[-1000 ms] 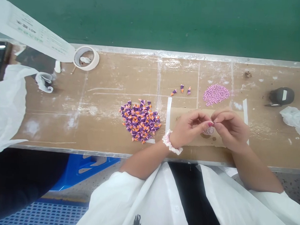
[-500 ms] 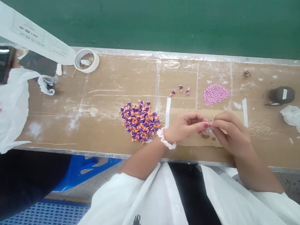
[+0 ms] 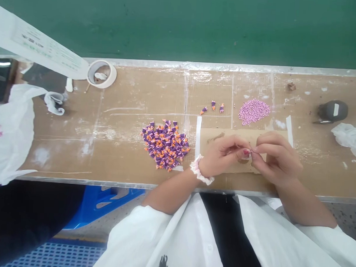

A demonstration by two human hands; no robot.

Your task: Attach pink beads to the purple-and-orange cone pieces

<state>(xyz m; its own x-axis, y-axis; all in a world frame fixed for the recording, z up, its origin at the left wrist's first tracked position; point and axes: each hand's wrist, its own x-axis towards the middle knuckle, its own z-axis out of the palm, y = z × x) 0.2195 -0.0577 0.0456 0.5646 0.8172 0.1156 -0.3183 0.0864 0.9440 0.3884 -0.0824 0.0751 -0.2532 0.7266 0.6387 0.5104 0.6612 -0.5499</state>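
Observation:
Over a brown cardboard strip point(image 3: 248, 133), my left hand point(image 3: 225, 154) and my right hand point(image 3: 275, 157) meet fingertip to fingertip. Both are closed in a pinch on something tiny and pinkish that I cannot make out. A small clear shape shows faintly under the left fingertips. Beyond my right hand lies a heap of tiny pink pieces point(image 3: 254, 112). To the left of my left wrist is a pile of small purple, orange and pink figures point(image 3: 166, 144). Several more purple-and-orange figures point(image 3: 213, 106) lie apart behind the strip.
Tape strips point(image 3: 198, 136) edge the cardboard. A masking tape roll point(image 3: 110, 77) and a white printed box point(image 3: 43, 47) stand back left. White plastic point(image 3: 17, 143) lies far left, a dark rounded object point(image 3: 332, 111) and crumpled plastic point(image 3: 350, 137) far right. Another person's dark clothing point(image 3: 31, 218) shows lower left.
My left hand has shifted slightly right and down, and my right hand slightly right. The fingertips still meet. The piles look the same.

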